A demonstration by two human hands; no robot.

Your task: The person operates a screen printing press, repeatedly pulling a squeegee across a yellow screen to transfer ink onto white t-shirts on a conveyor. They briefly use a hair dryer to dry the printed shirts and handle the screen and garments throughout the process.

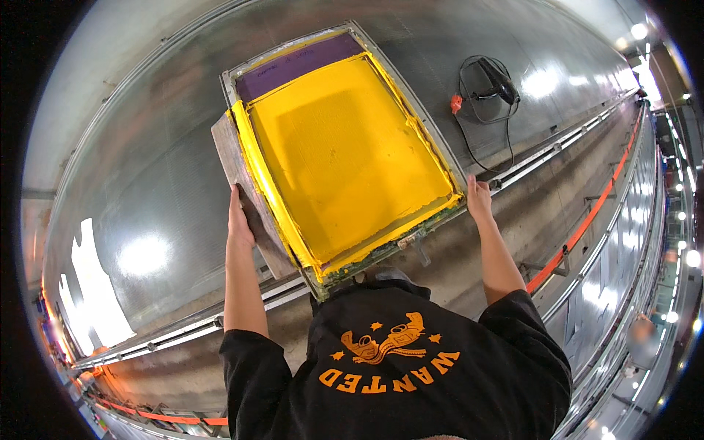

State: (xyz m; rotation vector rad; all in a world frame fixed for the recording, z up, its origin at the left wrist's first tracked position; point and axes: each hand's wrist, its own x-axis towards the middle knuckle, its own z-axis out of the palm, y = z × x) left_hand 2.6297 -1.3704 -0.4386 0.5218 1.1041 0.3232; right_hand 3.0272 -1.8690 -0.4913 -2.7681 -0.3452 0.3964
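Note:
A screen printing frame [433, 143] is tilted before me over the edge of a long grey table. Thick yellow ink covers most of its mesh, and a purple band [301, 66] shows along the far end. Along the frame's left side rests a wooden board, probably a squeegee [253, 194], with yellow ink heaped along its inner edge. My left hand [239, 221] is closed at the board's outer side; its fingertips are partly hidden, and whether it also grips the frame does not show. My right hand [478, 199] grips the frame at its near right corner.
A black heat gun or hair dryer [501, 82] lies on the table [169, 169] to the right, with a looped cord and orange plug [455, 104]. A metal rail [587, 132] follows the table's near edge. An orange strip [587, 231] runs along a second table behind me.

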